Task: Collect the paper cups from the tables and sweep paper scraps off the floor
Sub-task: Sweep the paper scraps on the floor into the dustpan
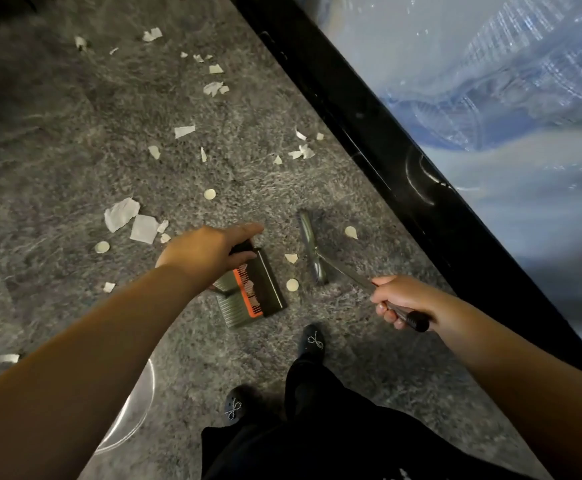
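Paper scraps (123,214) lay uncollected; you gripped dustpan (251,289) with left hand (206,252), broom (312,251) with right hand (400,301).
Lower centre: you needed the pan's lip flat on the floor (57,133), with short strokes toward it.

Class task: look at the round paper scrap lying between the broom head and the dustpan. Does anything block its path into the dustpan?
Nothing visible does. The round scrap lies on bare floor between the broom head and the dustpan.

Both forearms are bare to the edge of view, with no sleeves, watch or jewellery visible on either wrist. The legs are covered by loose black trousers (320,424). Each foot wears a black slip-on shoe (312,341) with a small bow-shaped ornament of pale, sparkling stones on its toe; the other shoe (234,405) matches.
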Demonstrator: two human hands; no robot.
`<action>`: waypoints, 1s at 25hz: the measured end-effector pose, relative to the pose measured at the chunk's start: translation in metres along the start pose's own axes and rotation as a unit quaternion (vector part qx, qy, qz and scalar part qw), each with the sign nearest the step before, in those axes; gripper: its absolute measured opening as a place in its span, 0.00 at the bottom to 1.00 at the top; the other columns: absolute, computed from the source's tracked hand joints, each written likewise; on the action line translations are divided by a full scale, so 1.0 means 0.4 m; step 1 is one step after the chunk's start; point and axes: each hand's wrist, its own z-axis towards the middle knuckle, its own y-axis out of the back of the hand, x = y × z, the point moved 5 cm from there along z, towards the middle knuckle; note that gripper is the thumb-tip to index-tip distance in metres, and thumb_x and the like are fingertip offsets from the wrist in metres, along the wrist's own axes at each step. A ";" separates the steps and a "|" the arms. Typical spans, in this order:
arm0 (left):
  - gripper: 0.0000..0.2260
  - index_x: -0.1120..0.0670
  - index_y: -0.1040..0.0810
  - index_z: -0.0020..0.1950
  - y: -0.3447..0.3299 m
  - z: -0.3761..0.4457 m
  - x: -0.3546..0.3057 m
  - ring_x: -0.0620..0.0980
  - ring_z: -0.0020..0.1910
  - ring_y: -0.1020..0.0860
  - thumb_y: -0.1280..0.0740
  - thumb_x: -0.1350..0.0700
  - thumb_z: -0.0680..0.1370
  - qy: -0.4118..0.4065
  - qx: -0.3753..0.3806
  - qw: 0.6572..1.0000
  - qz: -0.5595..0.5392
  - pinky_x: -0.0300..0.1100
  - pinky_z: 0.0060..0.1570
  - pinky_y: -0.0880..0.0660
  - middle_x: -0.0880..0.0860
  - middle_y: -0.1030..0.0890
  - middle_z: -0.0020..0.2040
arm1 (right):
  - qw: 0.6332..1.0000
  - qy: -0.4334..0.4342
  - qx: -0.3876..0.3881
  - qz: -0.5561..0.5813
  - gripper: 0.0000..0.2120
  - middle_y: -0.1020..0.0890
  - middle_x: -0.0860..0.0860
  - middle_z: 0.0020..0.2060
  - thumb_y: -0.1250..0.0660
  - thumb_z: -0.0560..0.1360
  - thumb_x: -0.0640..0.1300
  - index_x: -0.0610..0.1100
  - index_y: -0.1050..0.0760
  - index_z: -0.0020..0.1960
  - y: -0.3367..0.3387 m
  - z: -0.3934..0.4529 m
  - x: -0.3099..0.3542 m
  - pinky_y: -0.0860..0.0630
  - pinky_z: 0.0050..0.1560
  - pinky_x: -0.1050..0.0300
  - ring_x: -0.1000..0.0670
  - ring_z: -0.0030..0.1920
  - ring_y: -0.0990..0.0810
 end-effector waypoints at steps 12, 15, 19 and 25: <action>0.23 0.23 0.45 0.69 0.045 0.122 -0.028 0.54 0.47 0.19 0.43 0.33 0.75 0.013 -0.008 1.000 0.012 0.49 0.42 0.21 0.52 0.18 0.49 | 0.992 -0.073 -0.007 0.100 0.31 0.28 0.45 0.28 0.45 0.80 0.33 0.54 0.47 0.77 -0.016 0.145 -0.041 0.34 0.23 0.61 0.51 0.26 0.32; 0.23 0.25 0.43 0.69 0.053 0.105 -0.013 0.54 0.44 0.19 0.42 0.33 0.75 0.020 -0.028 0.999 0.027 0.43 0.31 0.29 0.52 0.18 0.45 | 0.997 -0.045 -0.008 0.058 0.23 0.31 0.47 0.26 0.45 0.82 0.39 0.53 0.41 0.75 -0.040 0.149 -0.054 0.37 0.23 0.61 0.53 0.24 0.34; 0.23 0.28 0.40 0.71 0.061 0.097 0.008 0.56 0.46 0.19 0.39 0.37 0.77 0.014 -0.018 1.000 0.010 0.48 0.39 0.23 0.54 0.18 0.46 | 0.997 -0.056 -0.031 0.031 0.23 0.30 0.47 0.26 0.45 0.82 0.44 0.55 0.42 0.75 -0.084 0.152 -0.087 0.34 0.23 0.62 0.52 0.22 0.33; 0.22 0.29 0.39 0.71 0.052 0.062 0.032 0.57 0.46 0.20 0.39 0.38 0.77 0.013 -0.020 0.999 0.021 0.41 0.31 0.30 0.53 0.19 0.47 | 0.989 -0.088 0.050 0.105 0.24 0.33 0.51 0.19 0.48 0.83 0.42 0.59 0.47 0.76 -0.229 0.127 -0.049 0.37 0.19 0.67 0.56 0.18 0.36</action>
